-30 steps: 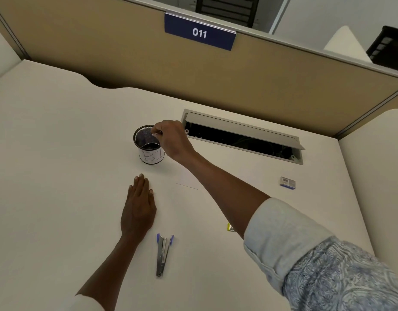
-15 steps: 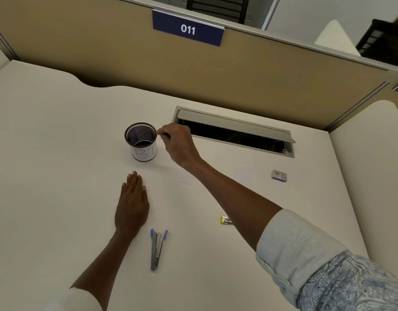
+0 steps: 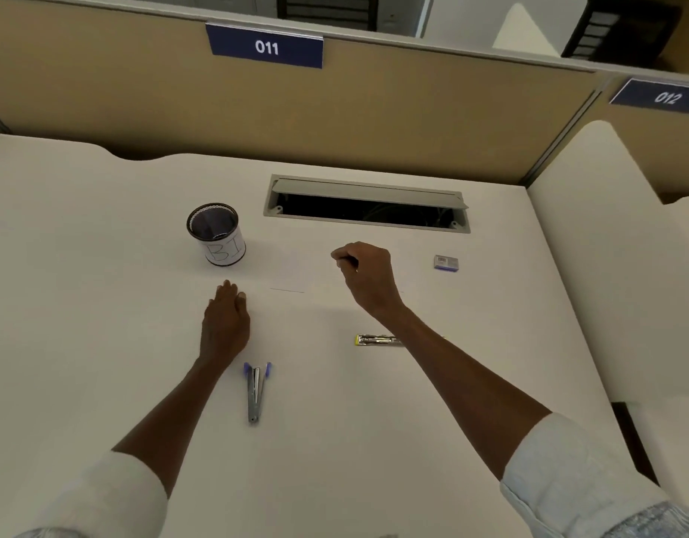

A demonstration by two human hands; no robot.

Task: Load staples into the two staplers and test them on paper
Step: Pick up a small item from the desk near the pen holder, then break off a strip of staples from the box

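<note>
A blue-tipped metal stapler (image 3: 256, 390) lies opened out on the white desk, just right of my left wrist. A second stapler with yellow ends (image 3: 375, 340) lies crosswise further right, partly hidden under my right forearm. A small staple box (image 3: 446, 262) sits at the right. A white paper sheet (image 3: 292, 277) lies mid-desk, barely distinct from the desk. My left hand (image 3: 226, 324) rests flat on the desk with straight fingers. My right hand (image 3: 366, 273) hovers above the sheet with fingers curled against the thumb; nothing shows between them.
A black mesh cup with a white label (image 3: 216, 234) stands beyond my left hand. An open cable hatch (image 3: 368, 205) is set into the desk (image 3: 102, 304) at the back. A tan partition with a sign reading 011 (image 3: 266, 46) closes the far side.
My right hand has drawn back from the cup's rim to the right and nearer me, uncovering more of the yellow stapler. My left hand stays flat in place.
</note>
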